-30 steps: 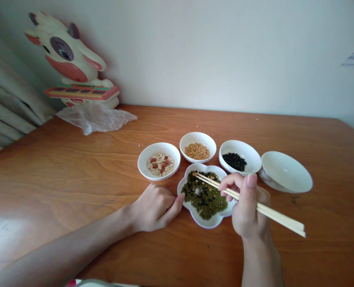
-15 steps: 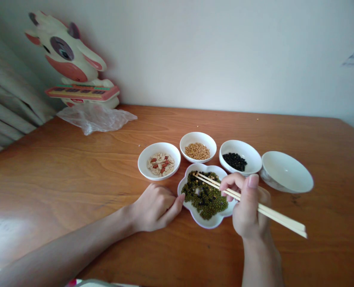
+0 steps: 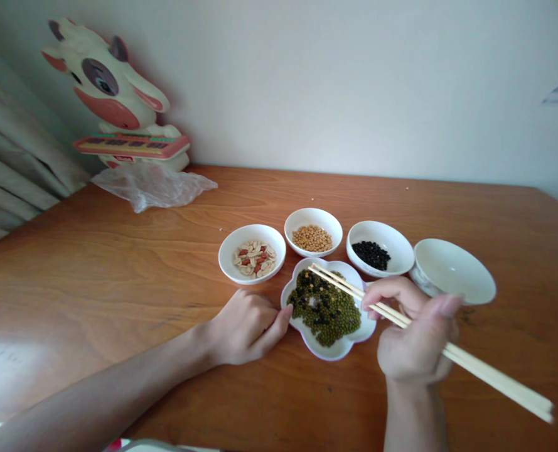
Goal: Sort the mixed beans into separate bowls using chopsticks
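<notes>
My right hand (image 3: 417, 336) is closed round a pair of pale wooden chopsticks (image 3: 391, 314). Their tips are close together over the far side of a white flower-shaped dish (image 3: 338, 351); whether a bean is between them is too small to tell. Green mung beans (image 3: 332, 323) fill most of that dish, with black beans (image 3: 312, 282), a few yellow soybeans and a pale piece mixed in. My left hand (image 3: 248, 326) rests on the table at the dish's left, fingers curled and thumb at its rim. What its curled fingers touch is hidden.
Behind the dish stand white bowls: one with peanuts and pale seeds (image 3: 254, 258), one with soybeans (image 3: 312, 238), one with black beans (image 3: 371, 255), and a bare bowl (image 3: 455, 273). A plastic bag (image 3: 154, 187) and a cow-shaped toy keyboard (image 3: 132, 147) are at back left.
My right hand has moved right and tilted, and the chopsticks' back ends have swung right and down. The tips have risen slightly from the beans. My left hand has stayed at the dish.
</notes>
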The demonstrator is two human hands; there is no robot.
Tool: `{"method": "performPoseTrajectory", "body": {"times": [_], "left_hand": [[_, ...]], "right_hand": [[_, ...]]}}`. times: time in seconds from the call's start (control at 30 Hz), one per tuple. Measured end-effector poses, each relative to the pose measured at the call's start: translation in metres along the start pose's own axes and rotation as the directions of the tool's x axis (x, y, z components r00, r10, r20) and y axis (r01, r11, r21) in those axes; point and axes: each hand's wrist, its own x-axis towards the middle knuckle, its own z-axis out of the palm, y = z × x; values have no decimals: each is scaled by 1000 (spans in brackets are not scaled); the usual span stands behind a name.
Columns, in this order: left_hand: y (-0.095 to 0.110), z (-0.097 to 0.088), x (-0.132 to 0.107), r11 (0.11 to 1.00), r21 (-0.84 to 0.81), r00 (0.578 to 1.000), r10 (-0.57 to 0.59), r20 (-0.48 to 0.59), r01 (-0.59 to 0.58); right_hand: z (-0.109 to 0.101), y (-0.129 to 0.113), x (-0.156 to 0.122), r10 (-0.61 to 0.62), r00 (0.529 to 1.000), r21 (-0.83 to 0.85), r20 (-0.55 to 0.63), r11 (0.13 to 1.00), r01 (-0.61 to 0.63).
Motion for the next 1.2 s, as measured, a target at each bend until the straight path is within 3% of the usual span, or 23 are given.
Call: {"method": "performPoseTrajectory", "body": {"times": [0.13, 0.23, 0.33, 0.5, 0.63, 0.73, 0.8, 1.2], "left_hand": [[0, 0, -1, 1000, -7, 1000, 3, -12, -3], [0, 0, -1, 1000, -1, 1000, -7, 0, 7], [0, 0, -1, 1000, 7, 1000, -12, 8, 12], [0, 0, -1, 1000, 0, 1000, -14, 13, 14], [-1, 0, -1, 1000, -4, 1000, -11, 15, 11], [-1, 1, -1, 1000, -4, 1000, -17, 20, 17], [-2, 1, -1, 1000, -5, 1000, -19, 23, 19], [-1, 1, -1, 1000, -20, 1000, -24, 17, 24]], "right_hand": [[5, -4, 8, -127, 951, 68, -283, 986, 152], [16, -13, 15, -26, 932, 115, -360, 991, 72], [25, -17, 18, 72, 947, 129, -314, 991, -32], [15, -7, 15, 30, 958, 110, -284, 994, 1], [1, 3, 9, -32, 998, 44, -50, 998, 34], [-1, 6, 5, -1, 992, 13, 125, 1000, 0], [0, 8, 4, 7, 984, 8, 176, 1000, -9], [6, 6, 3, 83, 977, -40, 196, 996, -77]]}}
